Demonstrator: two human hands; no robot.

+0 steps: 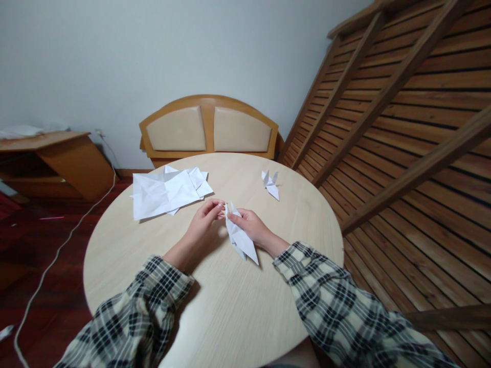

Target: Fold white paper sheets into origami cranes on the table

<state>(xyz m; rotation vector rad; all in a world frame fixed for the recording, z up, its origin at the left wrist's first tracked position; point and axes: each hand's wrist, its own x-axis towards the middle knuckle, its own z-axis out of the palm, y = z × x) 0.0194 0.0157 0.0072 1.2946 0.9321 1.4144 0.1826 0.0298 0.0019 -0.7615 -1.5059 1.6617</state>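
Note:
A white origami crane, its long flat points hanging toward me, is held a little above the round table. My right hand grips it from the right, thumb on top of the folds. At its narrow upper end, the fingers of my left hand are pinched together at the thin tip; the exact contact is hard to see. A second, finished-looking paper crane with raised wings rests farther back on the right. Creased white paper sheets lie in an overlapping pile at the back left.
Behind the table stands a wooden headboard with cream panels. A slatted wooden frame leans along the right side. To the left are a wooden desk and a white cable running over the dark red floor.

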